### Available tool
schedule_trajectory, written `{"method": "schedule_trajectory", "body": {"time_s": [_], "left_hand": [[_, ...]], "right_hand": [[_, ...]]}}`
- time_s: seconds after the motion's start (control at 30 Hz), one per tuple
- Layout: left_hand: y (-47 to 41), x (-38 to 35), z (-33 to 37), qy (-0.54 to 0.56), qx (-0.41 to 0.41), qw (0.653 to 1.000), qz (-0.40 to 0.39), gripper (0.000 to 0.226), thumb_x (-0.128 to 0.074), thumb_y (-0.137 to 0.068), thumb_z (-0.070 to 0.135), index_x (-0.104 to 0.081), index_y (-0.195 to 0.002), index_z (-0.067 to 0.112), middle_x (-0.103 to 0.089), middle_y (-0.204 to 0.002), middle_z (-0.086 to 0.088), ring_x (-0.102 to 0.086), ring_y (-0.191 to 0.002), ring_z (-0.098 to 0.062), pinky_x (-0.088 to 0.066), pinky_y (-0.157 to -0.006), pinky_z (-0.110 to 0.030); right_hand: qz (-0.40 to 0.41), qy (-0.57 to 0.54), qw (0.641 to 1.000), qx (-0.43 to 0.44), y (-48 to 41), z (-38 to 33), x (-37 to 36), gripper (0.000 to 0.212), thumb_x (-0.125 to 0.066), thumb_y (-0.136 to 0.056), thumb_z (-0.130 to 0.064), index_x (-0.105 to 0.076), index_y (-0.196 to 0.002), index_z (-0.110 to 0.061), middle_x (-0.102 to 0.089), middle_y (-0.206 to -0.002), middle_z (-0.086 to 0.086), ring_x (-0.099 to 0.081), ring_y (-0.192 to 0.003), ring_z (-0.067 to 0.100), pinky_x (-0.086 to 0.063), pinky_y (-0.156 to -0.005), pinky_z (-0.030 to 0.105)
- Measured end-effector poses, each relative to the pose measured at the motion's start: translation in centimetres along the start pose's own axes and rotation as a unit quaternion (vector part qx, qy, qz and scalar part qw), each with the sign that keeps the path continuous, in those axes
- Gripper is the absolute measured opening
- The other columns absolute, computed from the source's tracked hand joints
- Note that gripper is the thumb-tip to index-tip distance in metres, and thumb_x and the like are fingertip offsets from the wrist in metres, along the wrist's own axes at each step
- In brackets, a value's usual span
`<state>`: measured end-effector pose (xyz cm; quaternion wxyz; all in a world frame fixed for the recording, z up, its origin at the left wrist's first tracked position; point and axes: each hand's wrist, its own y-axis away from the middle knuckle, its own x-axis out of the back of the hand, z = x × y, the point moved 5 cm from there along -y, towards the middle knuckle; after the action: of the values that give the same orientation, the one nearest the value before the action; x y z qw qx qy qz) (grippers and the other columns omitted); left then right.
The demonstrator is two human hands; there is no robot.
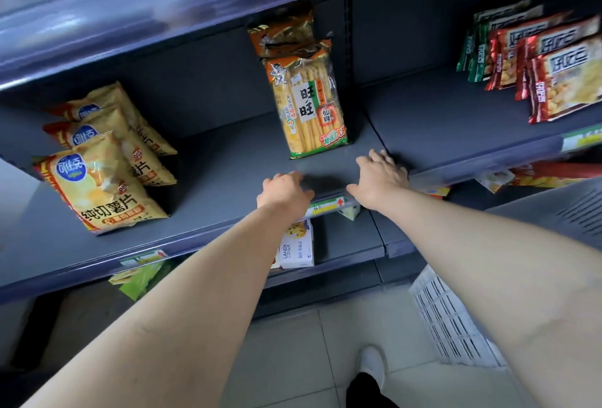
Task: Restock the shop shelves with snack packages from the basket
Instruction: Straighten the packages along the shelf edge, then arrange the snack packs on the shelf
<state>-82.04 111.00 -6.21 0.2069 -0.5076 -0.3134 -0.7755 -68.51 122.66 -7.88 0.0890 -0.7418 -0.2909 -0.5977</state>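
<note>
Rice-cracker pack [308,108], yellow with green trim, stands upright on the grey shelf [228,163], leaning slightly back against a brown pack [283,30] just behind it; neither hand touches it. Just in front of the pack and a little to its left, the left hand [283,192] rests at the shelf's front edge with fingers loosely bent, holding nothing; just in front and to the pack's right, the right hand [381,176] lies palm down on the shelf board, fingers spread and straight, also holding nothing. A bare strip of shelf separates both hands from the pack's base. Below the pack, between the wrists, a price label [329,205] sits on the shelf lip; lower still a white box [298,246] lies on the next shelf. Well left of the pack stand three yellow chip bags [101,179]; well right of it, red and green packets [560,78]. Far below and right of the pack, a white basket [456,319] stands on the tiled floor.
</note>
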Motion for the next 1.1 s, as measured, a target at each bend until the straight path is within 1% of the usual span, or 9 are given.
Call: {"method": "schedule_trajectory", "body": {"time_s": [0.1,0.23,0.33,0.47,0.63,0.7,0.83,0.97,1.1], "left_hand": [[2.9,-0.5,0.2,-0.009,-0.019,1.0,-0.002,0.045,-0.053,-0.094,0.039,-0.049,-0.139,0.031,-0.056,-0.131,-0.008,-0.047,-0.123,-0.031,-0.049,-0.097,-0.045],[7.6,-1.8,2.3,0.004,-0.033,0.999,-0.025,0.053,-0.054,-0.093,0.043,-0.044,-0.142,0.029,-0.057,-0.128,-0.008,-0.052,-0.118,-0.031,-0.053,-0.092,-0.044],[10.7,-2.5,5.4,0.014,-0.067,0.997,-0.042,0.052,-0.055,-0.092,0.039,-0.045,-0.141,0.022,-0.06,-0.126,-0.01,-0.058,-0.112,-0.032,-0.053,-0.089,-0.04],[13.7,-2.0,10.7,0.016,-0.124,0.991,-0.044,0.051,-0.056,-0.095,0.038,-0.045,-0.14,0.015,-0.057,-0.131,-0.011,-0.057,-0.115,-0.032,-0.048,-0.091,-0.035],[14.4,-1.9,16.9,0.035,-0.15,0.987,-0.035,0.058,-0.057,-0.092,0.042,-0.042,-0.143,0.019,-0.056,-0.133,-0.01,-0.055,-0.118,-0.03,-0.05,-0.092,-0.036],[14.0,-2.4,19.7,0.038,-0.155,0.987,-0.03,0.062,-0.058,-0.092,0.044,-0.038,-0.146,0.02,-0.054,-0.136,-0.009,-0.053,-0.12,-0.029,-0.048,-0.093,-0.035],[12.2,-4.6,25.8,0.054,-0.148,0.987,-0.029,0.063,-0.06,-0.092,0.042,-0.036,-0.145,0.016,-0.053,-0.136,-0.01,-0.057,-0.109,-0.027,-0.048,-0.089,-0.034],[8.5,-7.6,32.6,0.078,-0.1,0.991,-0.034,0.074,-0.066,-0.088,0.046,-0.034,-0.142,0.008,-0.051,-0.135,-0.01,-0.052,-0.121,-0.031,-0.046,-0.091,-0.036],[3.6,-9.9,39.6,0.129,-0.025,0.991,-0.031,0.081,-0.068,-0.072,0.052,-0.042,-0.133,0.006,-0.058,-0.125,-0.009,-0.058,-0.11,-0.03,-0.051,-0.086,-0.035]], "right_hand": [[0.007,0.0,1.0,-0.002,3.8,1.5,0.4,0.065,-0.058,-0.092,-0.043,-0.033,-0.147,-0.019,-0.017,-0.161,0.005,-0.01,-0.15,0.025,-0.025,-0.117,0.044],[0.028,0.004,1.0,-0.009,9.7,4.6,1.4,0.059,-0.057,-0.092,-0.042,-0.039,-0.142,-0.016,-0.032,-0.152,0.008,-0.025,-0.143,0.027,-0.031,-0.11,0.043],[0.029,-0.002,0.999,-0.033,13.1,7.8,2.5,0.052,-0.059,-0.09,-0.042,-0.047,-0.133,-0.016,-0.043,-0.14,0.007,-0.036,-0.134,0.028,-0.037,-0.103,0.041],[0.043,-0.031,0.996,-0.069,15.9,11.9,5.2,0.052,-0.061,-0.089,-0.04,-0.048,-0.133,-0.016,-0.045,-0.14,0.008,-0.04,-0.131,0.029,-0.039,-0.104,0.043],[0.083,-0.045,0.991,-0.099,17.4,17.4,9.1,0.052,-0.059,-0.092,-0.036,-0.045,-0.138,-0.016,-0.046,-0.141,0.007,-0.042,-0.131,0.028,-0.042,-0.1,0.041],[0.099,-0.059,0.987,-0.108,17.2,20.0,10.4,0.055,-0.06,-0.092,-0.037,-0.043,-0.14,-0.016,-0.045,-0.143,0.008,-0.042,-0.133,0.028,-0.042,-0.102,0.041],[0.11,-0.088,0.982,-0.125,14.7,26.2,12.5,0.061,-0.061,-0.092,-0.038,-0.039,-0.144,-0.015,-0.043,-0.147,0.009,-0.041,-0.135,0.029,-0.041,-0.105,0.04],[0.105,-0.11,0.981,-0.124,9.2,33.3,15.4,0.059,-0.061,-0.091,-0.037,-0.04,-0.142,-0.014,-0.045,-0.144,0.012,-0.044,-0.132,0.032,-0.042,-0.103,0.04],[0.076,-0.147,0.981,-0.106,3.1,40.0,18.1,0.064,-0.06,-0.093,-0.04,-0.035,-0.146,-0.014,-0.042,-0.146,0.013,-0.046,-0.13,0.033,-0.042,-0.099,0.039]]}}
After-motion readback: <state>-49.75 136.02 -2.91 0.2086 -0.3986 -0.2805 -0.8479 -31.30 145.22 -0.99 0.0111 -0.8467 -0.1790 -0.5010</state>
